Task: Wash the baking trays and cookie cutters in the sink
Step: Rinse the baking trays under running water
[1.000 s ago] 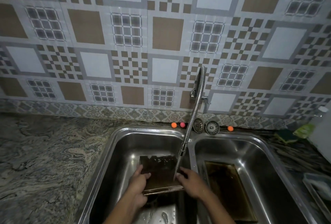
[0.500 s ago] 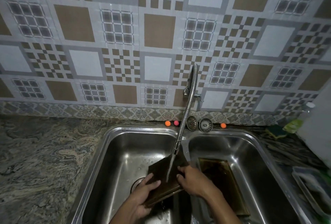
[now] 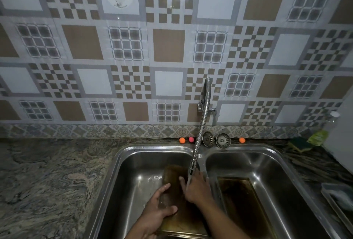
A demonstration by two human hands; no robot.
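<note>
In the left basin of the steel double sink [image 3: 114, 171] I hold a dark brown baking tray [image 3: 172, 176] tilted up under the running flexible faucet [image 3: 198, 139]. My left hand [image 3: 160, 206] grips the tray's left edge, thumb across its face. My right hand [image 3: 196, 187] lies on the tray's right side with fingers spread under the water stream. A second dark baking tray [image 3: 242, 204] lies flat in the right basin. No cookie cutters are visible.
Two sink strainers [image 3: 215, 140] and small orange and pink balls [image 3: 182, 140] sit on the ledge behind the sink. A green sponge [image 3: 299, 146] and a bottle [image 3: 322, 131] stand at back right. A tray-like rack [image 3: 338, 196] sits at right. Marbled counter [image 3: 47, 181] extends left.
The tray has been turned from lying crosswise to standing lengthwise and steeper under the stream. My right hand moved up onto its face; the camera view tilted up.
</note>
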